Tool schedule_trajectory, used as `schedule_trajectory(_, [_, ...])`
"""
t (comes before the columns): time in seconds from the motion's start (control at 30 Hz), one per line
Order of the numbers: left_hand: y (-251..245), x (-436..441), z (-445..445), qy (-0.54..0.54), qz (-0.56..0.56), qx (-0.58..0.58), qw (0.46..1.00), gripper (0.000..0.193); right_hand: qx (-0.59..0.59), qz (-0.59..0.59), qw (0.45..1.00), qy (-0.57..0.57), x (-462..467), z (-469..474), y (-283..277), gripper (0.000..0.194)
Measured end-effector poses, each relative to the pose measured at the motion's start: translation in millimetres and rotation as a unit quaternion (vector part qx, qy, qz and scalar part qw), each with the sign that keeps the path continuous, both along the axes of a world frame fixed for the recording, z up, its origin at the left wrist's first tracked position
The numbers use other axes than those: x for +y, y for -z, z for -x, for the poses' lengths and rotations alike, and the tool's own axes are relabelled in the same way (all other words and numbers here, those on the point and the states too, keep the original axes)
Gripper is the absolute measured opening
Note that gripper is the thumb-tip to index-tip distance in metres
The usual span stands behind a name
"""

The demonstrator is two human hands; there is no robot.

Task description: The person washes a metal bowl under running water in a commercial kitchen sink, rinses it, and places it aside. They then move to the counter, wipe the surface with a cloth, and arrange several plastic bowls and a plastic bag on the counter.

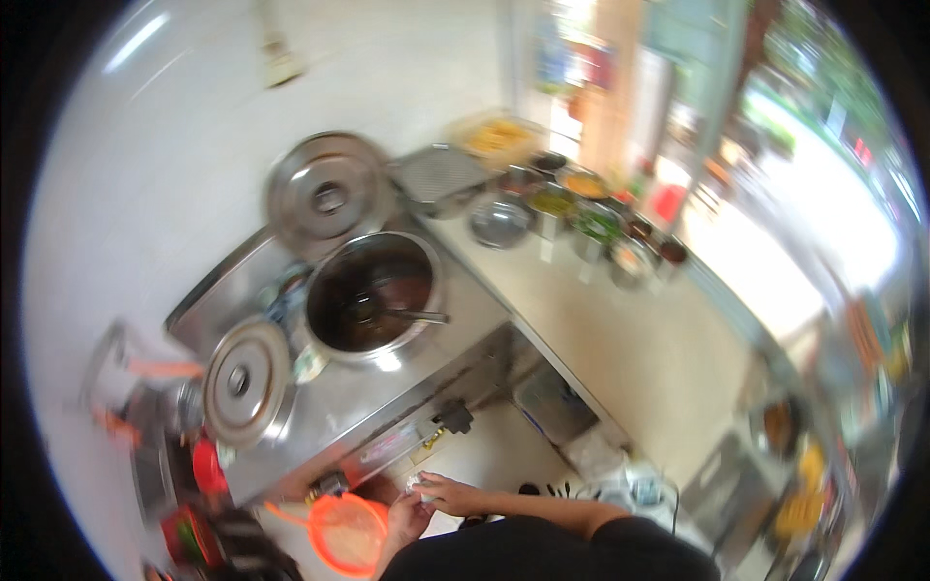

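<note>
My left hand [410, 517] and my right hand [452, 495] meet low in front of my body. Between their fingers is a small whitish crumpled item [414, 482], too blurred to tell whether it is paper or plastic film. My right fingers lie over it from the right, while my left hand grips it from below. Just left of my hands is an orange plastic basin [314, 539]. Beyond them, on a stainless steel counter [327, 421], a large steel pot [434, 290] holds dark liquid with a ladle handle [429, 317] leaning over its rim.
Two round steel lids [328, 163] [251, 363] flank the pot. On the pale worktop [639, 341] at right stand several food containers, including one of chopped greens [597, 224]. A grey board [726, 479] lies near its end. A red item [208, 465] is by the left counter edge.
</note>
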State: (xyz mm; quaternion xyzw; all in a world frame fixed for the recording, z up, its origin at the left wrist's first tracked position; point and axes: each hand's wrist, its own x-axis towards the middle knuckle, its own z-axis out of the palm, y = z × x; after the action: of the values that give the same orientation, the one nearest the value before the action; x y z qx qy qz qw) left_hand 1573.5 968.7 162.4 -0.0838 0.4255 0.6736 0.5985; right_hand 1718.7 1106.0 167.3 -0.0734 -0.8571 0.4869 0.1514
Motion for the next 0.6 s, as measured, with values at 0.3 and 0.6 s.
schedule_trajectory(0.3, [16, 43, 8, 0.377, 0.14, 0.175, 0.899, 0.037, -0.161, 0.085, 0.952, 0.244, -18, -54, 4, 0.022])
schedule_trajectory(0.6, [39, 143, -51, 0.526, 0.091, 0.298, 0.791, 0.053, -0.189, -0.019, 0.606, 0.772, 1, -290, -13, 0.036])
